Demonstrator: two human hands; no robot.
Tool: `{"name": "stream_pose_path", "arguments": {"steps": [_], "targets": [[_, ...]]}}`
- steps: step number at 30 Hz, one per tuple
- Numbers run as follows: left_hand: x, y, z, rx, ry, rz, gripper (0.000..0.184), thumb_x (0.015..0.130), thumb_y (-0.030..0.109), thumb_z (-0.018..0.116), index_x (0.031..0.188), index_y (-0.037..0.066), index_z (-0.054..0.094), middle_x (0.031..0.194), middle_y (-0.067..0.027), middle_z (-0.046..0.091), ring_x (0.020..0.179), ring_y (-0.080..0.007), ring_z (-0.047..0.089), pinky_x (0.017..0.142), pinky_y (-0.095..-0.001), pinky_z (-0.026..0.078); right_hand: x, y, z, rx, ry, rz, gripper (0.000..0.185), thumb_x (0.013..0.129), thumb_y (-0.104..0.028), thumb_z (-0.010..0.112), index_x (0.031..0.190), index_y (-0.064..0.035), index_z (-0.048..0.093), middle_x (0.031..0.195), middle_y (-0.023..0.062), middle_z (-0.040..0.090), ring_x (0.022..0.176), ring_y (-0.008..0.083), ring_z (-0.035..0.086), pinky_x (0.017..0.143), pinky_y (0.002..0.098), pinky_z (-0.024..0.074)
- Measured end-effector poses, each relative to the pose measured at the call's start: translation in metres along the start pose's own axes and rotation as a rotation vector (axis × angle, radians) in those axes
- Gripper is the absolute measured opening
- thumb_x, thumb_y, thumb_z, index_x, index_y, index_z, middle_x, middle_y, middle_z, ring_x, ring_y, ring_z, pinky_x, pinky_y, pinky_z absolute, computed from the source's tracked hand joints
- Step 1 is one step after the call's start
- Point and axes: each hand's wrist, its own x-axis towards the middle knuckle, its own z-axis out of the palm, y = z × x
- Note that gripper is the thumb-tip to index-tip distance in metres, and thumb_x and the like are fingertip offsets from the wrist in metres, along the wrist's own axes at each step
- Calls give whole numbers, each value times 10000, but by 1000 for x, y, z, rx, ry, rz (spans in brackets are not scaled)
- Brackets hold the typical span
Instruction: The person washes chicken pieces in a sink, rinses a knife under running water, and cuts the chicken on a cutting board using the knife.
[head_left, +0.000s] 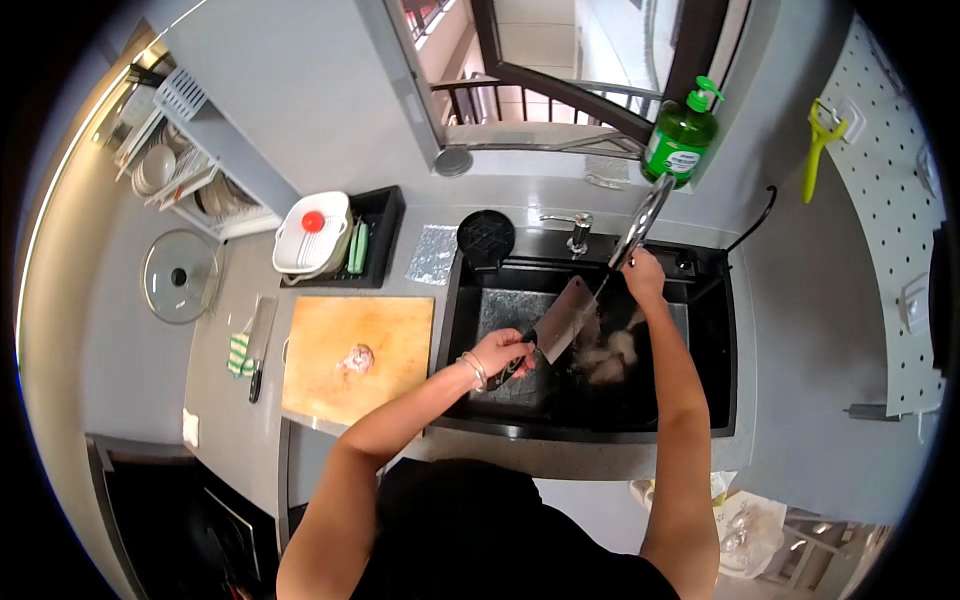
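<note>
My left hand is closed round the black handle of a cleaver, held tilted over the black sink. A thin stream of water seems to fall near the blade's upper edge. My right hand grips the lower part of the chrome faucet; its fingertips are partly hidden. Below the blade and to its right, pale pieces of what looks like raw meat lie in the sink. Left of the sink, a small pinkish piece of meat rests on the wooden cutting board.
A green soap bottle stands behind the faucet on the sill. A second knife lies beside a striped cloth at far left. Behind the board, a black rack holds a white basket. A round black item sits at the sink's back-left corner.
</note>
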Motion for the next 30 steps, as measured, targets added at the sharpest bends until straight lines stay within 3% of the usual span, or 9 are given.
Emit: {"name": "stream_pose_path", "arguments": {"steps": [5, 8, 11, 12, 13, 15, 18, 24, 30], "targets": [[-29, 9, -17, -252, 11, -242, 179, 898, 148, 586, 942, -25, 569, 777, -129, 632, 585, -139, 591, 476, -217, 476, -30, 14, 21, 82, 260, -45, 184, 797, -133, 640, 972, -81, 617, 944, 107, 606, 867, 309, 608, 728, 383, 480], [-28, -1, -23, -209, -7, -227, 170, 889, 142, 601, 936, -18, 569, 782, -124, 632, 578, -138, 591, 485, -224, 483, -57, 23, 30, 170, 188, -44, 266, 789, -40, 629, 1050, -71, 588, 913, 107, 597, 720, 258, 585, 682, 331, 479], [-21, 4, -14, -206, -18, -182, 159, 889, 133, 599, 929, -17, 564, 781, -119, 630, 585, -137, 591, 491, -230, 490, -35, 31, 23, 276, 144, -65, 392, 792, -41, 629, 1177, -64, 556, 1048, 144, 614, 892, 312, 612, 770, 372, 481], [-21, 8, -8, -212, -25, -166, 156, 900, 139, 579, 925, -14, 558, 779, -112, 626, 585, -135, 583, 498, -232, 478, -10, 68, 47, 207, 105, -184, 497, 799, -47, 636, 1273, -59, 488, 1122, 178, 597, 934, 307, 612, 794, 360, 478], [-18, 7, -6, -206, -62, -128, 157, 903, 142, 575, 925, -13, 557, 779, -111, 625, 583, -136, 580, 499, -234, 471, -2, 65, 44, 308, -28, -70, 387, 803, -72, 646, 1177, -41, 551, 1006, 186, 633, 880, 296, 638, 757, 368, 489], [-11, 4, -2, -199, -137, -54, 160, 909, 148, 565, 927, -10, 554, 778, -108, 623, 579, -137, 573, 501, -237, 458, 7, 54, 37, 244, -171, -74, 230, 859, -137, 623, 1060, -25, 614, 704, 117, 643, 583, 252, 615, 599, 354, 490], [-11, 5, 2, -226, -178, -23, 154, 912, 151, 561, 926, -2, 554, 774, -108, 621, 567, -142, 563, 501, -244, 441, 3, 34, 24, 34, -91, -117, 274, 882, -280, 593, 859, -23, 685, 708, 163, 662, 704, 306, 658, 660, 397, 491], [8, -11, 6, -333, -218, 9, 173, 902, 145, 582, 959, -17, 569, 765, -110, 623, 557, -145, 562, 489, -245, 440, -3, 34, 13, 35, -189, -107, 233, 884, -199, 573, 1065, -92, 674, 721, 163, 656, 733, 304, 659, 695, 383, 494], [24, -23, 9, -402, -207, 9, 188, 911, 158, 578, 982, -16, 574, 764, -100, 622, 581, -147, 583, 481, -243, 455, 0, 42, 18, -79, -206, -169, 259, 868, -139, 561, 1107, -139, 659, 826, 187, 661, 784, 311, 657, 733, 379, 494]]}}
